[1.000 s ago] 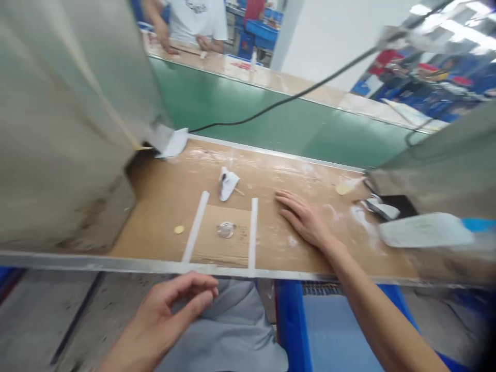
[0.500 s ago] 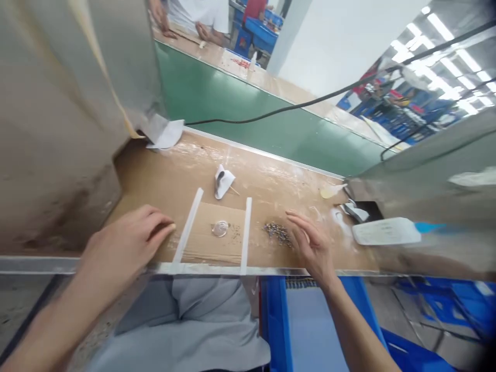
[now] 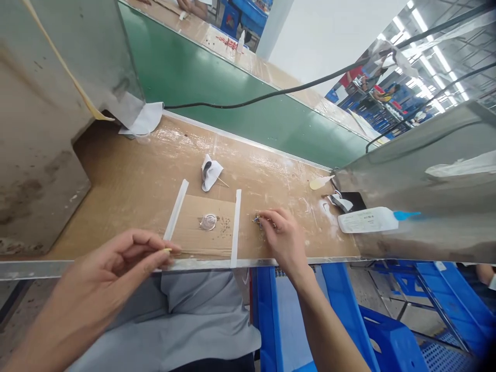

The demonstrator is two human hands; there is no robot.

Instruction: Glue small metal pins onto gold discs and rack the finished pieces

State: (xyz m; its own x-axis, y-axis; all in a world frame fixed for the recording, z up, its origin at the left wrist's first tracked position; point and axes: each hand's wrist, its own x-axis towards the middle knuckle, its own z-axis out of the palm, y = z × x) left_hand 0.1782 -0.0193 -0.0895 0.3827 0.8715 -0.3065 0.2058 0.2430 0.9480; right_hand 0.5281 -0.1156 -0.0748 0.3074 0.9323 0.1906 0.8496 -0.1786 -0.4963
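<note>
My left hand (image 3: 116, 263) hovers at the near edge of the wooden bench, thumb and forefinger pinched on a tiny yellowish piece (image 3: 167, 250). My right hand (image 3: 284, 240) rests on the bench with fingers curled over a small heap of tiny metal parts (image 3: 259, 220); its fingertips pinch at them. Between the hands lies a cardboard patch (image 3: 205, 232) framed by two white strips, with a small clear round cap (image 3: 208, 222) and specks on it.
A folded white paper scrap (image 3: 211, 173) lies behind the cardboard. A white glue bottle with blue tip (image 3: 368, 220) lies at right by a grey metal housing (image 3: 418, 175). A grey box (image 3: 34, 129) stands left; a green conveyor belt (image 3: 232, 88) runs behind.
My left hand came up from my lap, touched the bench at left and now pinches a small yellowish piece. My right hand slid back off the heap of metal parts, then curled onto it.
</note>
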